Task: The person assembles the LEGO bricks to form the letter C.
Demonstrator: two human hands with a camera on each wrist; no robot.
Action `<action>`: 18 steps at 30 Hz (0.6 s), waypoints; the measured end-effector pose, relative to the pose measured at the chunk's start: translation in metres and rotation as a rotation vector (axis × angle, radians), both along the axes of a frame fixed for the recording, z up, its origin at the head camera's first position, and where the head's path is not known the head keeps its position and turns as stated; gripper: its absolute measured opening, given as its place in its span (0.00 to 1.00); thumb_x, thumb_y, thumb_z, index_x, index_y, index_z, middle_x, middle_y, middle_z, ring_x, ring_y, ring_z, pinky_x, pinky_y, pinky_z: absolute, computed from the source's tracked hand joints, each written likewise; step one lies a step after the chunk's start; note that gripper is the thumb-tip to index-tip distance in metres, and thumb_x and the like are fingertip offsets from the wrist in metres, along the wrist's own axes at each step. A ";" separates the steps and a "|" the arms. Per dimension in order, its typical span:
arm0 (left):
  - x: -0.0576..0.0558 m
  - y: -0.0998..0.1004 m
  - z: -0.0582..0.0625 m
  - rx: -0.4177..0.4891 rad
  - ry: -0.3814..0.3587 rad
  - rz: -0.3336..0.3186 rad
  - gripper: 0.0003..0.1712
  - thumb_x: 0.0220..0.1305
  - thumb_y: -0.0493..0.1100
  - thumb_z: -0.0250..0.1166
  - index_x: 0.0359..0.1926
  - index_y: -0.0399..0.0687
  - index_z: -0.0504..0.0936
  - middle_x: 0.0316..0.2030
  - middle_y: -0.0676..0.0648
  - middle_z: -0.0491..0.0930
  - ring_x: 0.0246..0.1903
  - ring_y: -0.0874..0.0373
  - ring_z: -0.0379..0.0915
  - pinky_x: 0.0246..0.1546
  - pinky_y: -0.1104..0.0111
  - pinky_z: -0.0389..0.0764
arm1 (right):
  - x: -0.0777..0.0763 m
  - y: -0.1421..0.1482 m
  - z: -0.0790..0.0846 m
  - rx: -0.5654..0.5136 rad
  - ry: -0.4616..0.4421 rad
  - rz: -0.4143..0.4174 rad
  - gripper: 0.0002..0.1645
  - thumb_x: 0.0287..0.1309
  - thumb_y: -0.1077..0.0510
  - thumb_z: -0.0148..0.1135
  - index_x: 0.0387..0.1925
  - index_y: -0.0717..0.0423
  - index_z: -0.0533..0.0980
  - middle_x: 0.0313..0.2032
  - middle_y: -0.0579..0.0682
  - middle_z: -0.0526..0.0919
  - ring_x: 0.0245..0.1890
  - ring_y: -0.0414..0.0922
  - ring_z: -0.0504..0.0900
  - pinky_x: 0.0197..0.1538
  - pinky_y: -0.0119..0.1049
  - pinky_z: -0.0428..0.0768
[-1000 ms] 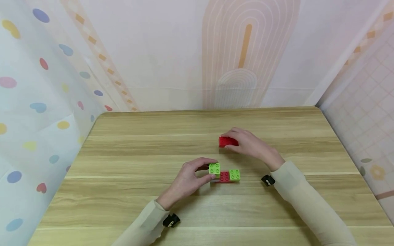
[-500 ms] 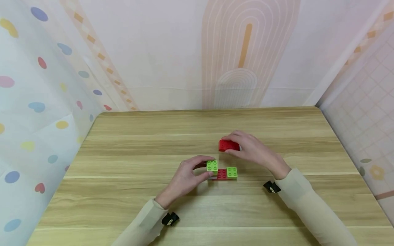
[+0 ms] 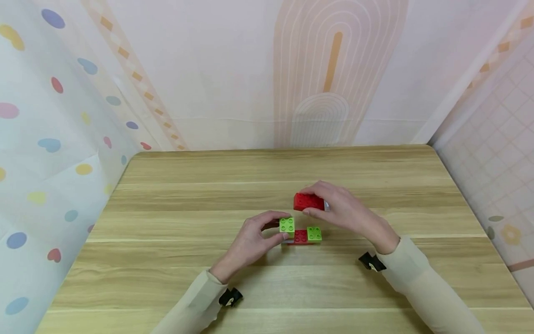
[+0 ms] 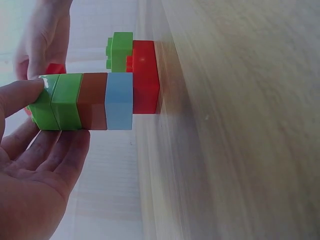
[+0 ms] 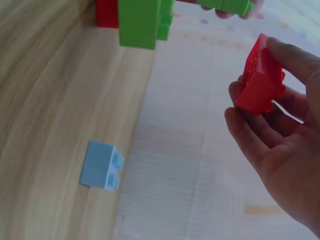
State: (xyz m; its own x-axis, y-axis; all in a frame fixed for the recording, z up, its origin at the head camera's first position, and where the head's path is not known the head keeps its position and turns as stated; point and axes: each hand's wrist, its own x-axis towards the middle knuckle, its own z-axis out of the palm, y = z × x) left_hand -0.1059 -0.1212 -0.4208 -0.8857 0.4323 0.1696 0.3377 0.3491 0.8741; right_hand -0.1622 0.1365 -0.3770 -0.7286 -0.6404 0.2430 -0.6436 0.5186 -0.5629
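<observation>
My left hand (image 3: 250,243) grips the top of a small tower of toy building bricks, thumb on the uppermost green brick (image 4: 46,102). Below that come another green brick (image 4: 67,102), a brown brick (image 4: 92,101) and a light blue brick (image 4: 119,101), rising from one end of a long red base brick (image 4: 145,75) on the table. A separate green brick (image 3: 314,234) sits on the base's other end. My right hand (image 3: 344,208) holds a red brick (image 5: 262,77) between thumb and fingers, raised behind the tower, its hollow underside partly showing in the right wrist view.
A loose light blue brick (image 5: 99,165) lies on the wooden table (image 3: 187,195), mostly hidden behind my right hand in the head view. Patterned cloth walls (image 3: 225,74) border the table at the back and both sides.
My right hand has lifted the red brick and drawn it a little nearer, so a bit of the loose light blue brick now shows. My left hand keeps its hold on the tower.
</observation>
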 end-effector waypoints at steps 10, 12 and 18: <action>0.000 0.001 -0.001 0.010 -0.017 0.000 0.23 0.65 0.34 0.72 0.61 0.41 0.81 0.56 0.45 0.84 0.55 0.48 0.81 0.60 0.53 0.81 | 0.012 -0.002 0.004 -0.026 0.043 0.038 0.23 0.63 0.55 0.74 0.57 0.57 0.80 0.44 0.45 0.83 0.38 0.39 0.78 0.41 0.41 0.84; -0.001 0.001 -0.001 0.014 -0.022 0.001 0.23 0.65 0.35 0.73 0.60 0.41 0.81 0.56 0.45 0.84 0.56 0.48 0.81 0.60 0.52 0.81 | 0.013 -0.003 0.004 -0.019 0.045 0.040 0.23 0.64 0.54 0.74 0.57 0.57 0.80 0.44 0.45 0.83 0.39 0.39 0.78 0.41 0.41 0.84; -0.002 0.000 -0.002 0.023 -0.032 0.001 0.24 0.65 0.35 0.73 0.61 0.41 0.81 0.57 0.45 0.83 0.56 0.49 0.81 0.60 0.53 0.81 | 0.018 -0.005 0.004 -0.016 0.036 0.051 0.24 0.63 0.54 0.74 0.58 0.55 0.80 0.47 0.45 0.83 0.42 0.40 0.79 0.43 0.42 0.84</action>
State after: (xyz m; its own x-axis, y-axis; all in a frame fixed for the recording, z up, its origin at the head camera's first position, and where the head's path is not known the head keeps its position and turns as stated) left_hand -0.1084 -0.1207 -0.4225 -0.8912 0.4277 0.1509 0.3090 0.3293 0.8922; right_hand -0.1444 0.1312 -0.3734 -0.6858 -0.6721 0.2791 -0.6890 0.4760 -0.5465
